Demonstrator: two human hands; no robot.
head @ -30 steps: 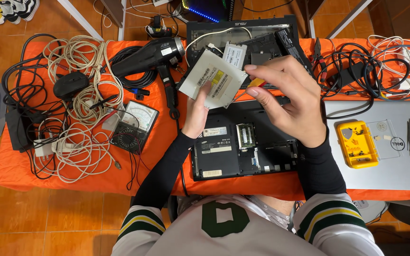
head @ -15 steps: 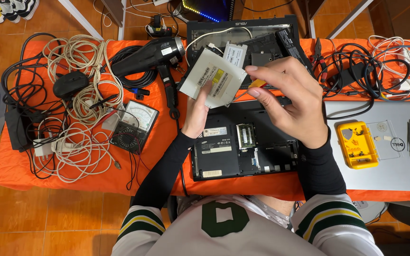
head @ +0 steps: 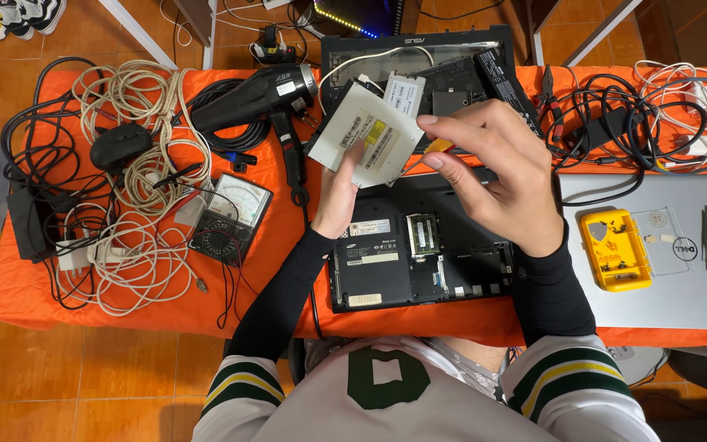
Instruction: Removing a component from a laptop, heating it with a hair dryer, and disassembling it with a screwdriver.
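1. Our right hand [head: 497,176] hides most of a small yellow-handled tool [head: 438,147]; only its tip shows, pinched between our fingers.
2. Our left hand [head: 339,196] grips a flat, square, silver optical drive [head: 370,135], held tilted above the opened black laptop [head: 419,254] on the orange cloth [head: 141,311].
3. The laptop's far edge is hidden behind the drive and our hands.

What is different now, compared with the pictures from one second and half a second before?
Almost nothing. The left hand still holds up the flat silver metal optical drive, and the right hand still pinches a small orange-handled tool at its edge, fingers shifted only slightly. The opened black laptop and the yellow plastic screw tray stayed in place.
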